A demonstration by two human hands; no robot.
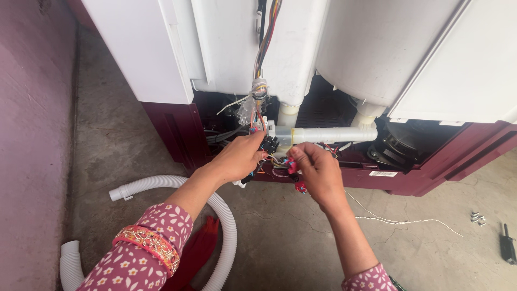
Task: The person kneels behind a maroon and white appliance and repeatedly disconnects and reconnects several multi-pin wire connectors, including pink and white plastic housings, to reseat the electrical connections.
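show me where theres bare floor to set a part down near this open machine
Bare concrete lies between the corrugated hose and the white string, below the right hand. More lies left, between the wall and machine. Crowded: the wiring around the left hand, and by the screws.

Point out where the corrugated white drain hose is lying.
The white drain hose curves across the concrete floor at lower left, passing under the left forearm beside a red cloth.
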